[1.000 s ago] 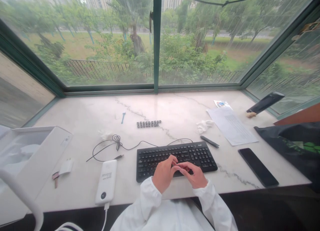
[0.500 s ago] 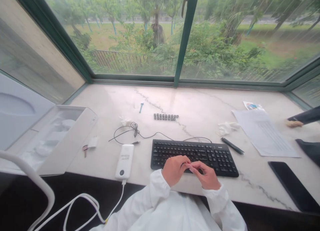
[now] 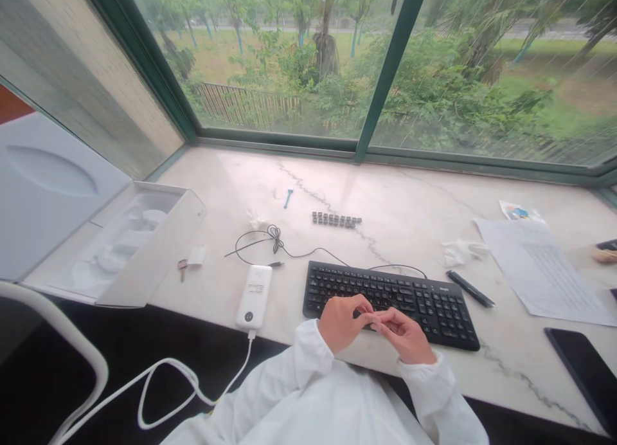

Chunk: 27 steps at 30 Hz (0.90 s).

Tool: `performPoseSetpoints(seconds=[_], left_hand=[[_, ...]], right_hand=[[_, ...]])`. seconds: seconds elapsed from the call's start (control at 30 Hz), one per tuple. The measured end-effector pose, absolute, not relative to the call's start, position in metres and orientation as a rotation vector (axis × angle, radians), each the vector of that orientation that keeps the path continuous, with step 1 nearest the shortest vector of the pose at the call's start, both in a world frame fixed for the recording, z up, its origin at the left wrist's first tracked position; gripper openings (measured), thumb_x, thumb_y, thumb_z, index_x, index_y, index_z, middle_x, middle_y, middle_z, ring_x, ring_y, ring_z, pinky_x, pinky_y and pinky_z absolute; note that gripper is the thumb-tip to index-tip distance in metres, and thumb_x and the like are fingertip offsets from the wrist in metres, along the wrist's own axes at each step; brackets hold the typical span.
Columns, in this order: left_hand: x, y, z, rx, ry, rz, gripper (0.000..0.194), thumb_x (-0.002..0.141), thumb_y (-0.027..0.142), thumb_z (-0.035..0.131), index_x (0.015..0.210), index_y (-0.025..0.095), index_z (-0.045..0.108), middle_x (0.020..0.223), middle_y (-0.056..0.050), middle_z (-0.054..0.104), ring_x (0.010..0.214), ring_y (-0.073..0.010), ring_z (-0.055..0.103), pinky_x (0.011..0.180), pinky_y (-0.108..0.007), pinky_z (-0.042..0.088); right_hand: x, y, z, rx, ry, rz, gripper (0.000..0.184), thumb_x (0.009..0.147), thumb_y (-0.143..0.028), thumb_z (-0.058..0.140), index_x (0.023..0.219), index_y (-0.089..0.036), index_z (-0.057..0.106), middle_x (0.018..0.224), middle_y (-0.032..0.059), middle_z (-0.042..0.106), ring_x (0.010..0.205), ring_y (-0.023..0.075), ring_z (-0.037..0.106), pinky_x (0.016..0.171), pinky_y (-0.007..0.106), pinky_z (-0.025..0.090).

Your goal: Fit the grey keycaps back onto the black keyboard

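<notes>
A black keyboard (image 3: 390, 300) lies in front of me on the pale marble surface. Over its front edge my left hand (image 3: 343, 323) and my right hand (image 3: 405, 336) meet, thumbs and fingertips pinched together. Whatever sits between the fingertips is too small or hidden to make out. Beyond the keyboard, small dark keycaps (image 3: 336, 220) stand in two neat rows. The keyboard's thin black cable (image 3: 321, 249) runs left to a tied coil.
Left are a white power bank (image 3: 255, 294) with a white cable, a small key (image 3: 182, 268) and an open white box (image 3: 159, 249). A blue tool (image 3: 288, 198) lies farther back. Rightward are a black pen (image 3: 470, 289), crumpled white gloves (image 3: 463, 252), printed paper (image 3: 544, 265) and a phone (image 3: 585, 374).
My view has turned slightly, so the objects sit farther right and tilted in the picture. Both hands stay pinched together over the keyboard's front edge, with small shifts of the fingers.
</notes>
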State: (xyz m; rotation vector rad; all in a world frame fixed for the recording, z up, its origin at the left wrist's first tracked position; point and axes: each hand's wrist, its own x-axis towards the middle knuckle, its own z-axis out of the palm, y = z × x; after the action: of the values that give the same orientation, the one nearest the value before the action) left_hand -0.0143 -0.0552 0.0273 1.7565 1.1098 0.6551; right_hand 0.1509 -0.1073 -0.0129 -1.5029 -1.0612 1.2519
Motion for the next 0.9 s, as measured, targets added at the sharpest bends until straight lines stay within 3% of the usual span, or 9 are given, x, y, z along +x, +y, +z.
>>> performPoseSetpoints(seconds=[0.27,0.43,0.73,0.9], left_hand=[[-0.019,-0.055,0.033,1.75,1.082,0.688,0.015,0.083,0.034,0.055,0.085,0.024,0.067,0.084,0.006,0.071,0.063,-0.0075,0.059,0.064,-0.017,0.044],[-0.019,-0.057,0.033,1.736,1.12,0.69,0.016,0.085,0.034,0.053,0.084,0.025,0.066,0.081,0.006,0.071,0.064,-0.0076,0.06,0.065,-0.017,0.044],[-0.014,-0.059,0.033,1.755,1.156,0.626,0.017,0.083,0.036,0.054,0.087,0.024,0.066,0.084,0.005,0.071,0.061,-0.0093,0.059,0.063,-0.02,0.045],[-0.012,-0.058,0.033,1.763,1.131,0.612,0.013,0.08,0.031,0.056,0.085,0.024,0.066,0.086,0.005,0.071,0.062,-0.0088,0.059,0.064,-0.02,0.045]], right_hand=[[0.146,-0.101,-0.004,-1.563,-0.942,1.258,0.041,0.053,-0.052,0.077,0.069,-0.018,0.061,0.082,0.0073,0.069,0.077,0.0204,0.065,0.072,0.032,0.054],[0.15,-0.102,-0.007,-1.584,-0.949,1.26,0.036,0.057,-0.048,0.075,0.076,-0.019,0.066,0.076,0.0049,0.069,0.07,0.0172,0.065,0.072,0.03,0.055],[0.158,-0.106,-0.015,-1.589,-1.17,1.101,0.028,0.064,-0.047,0.071,0.072,-0.02,0.065,0.09,0.0082,0.07,0.085,0.0223,0.065,0.08,0.035,0.054],[0.158,-0.106,-0.008,-1.649,-1.267,1.029,0.033,0.067,-0.048,0.069,0.087,-0.022,0.067,0.09,0.0043,0.07,0.076,0.0183,0.066,0.075,0.031,0.056]])
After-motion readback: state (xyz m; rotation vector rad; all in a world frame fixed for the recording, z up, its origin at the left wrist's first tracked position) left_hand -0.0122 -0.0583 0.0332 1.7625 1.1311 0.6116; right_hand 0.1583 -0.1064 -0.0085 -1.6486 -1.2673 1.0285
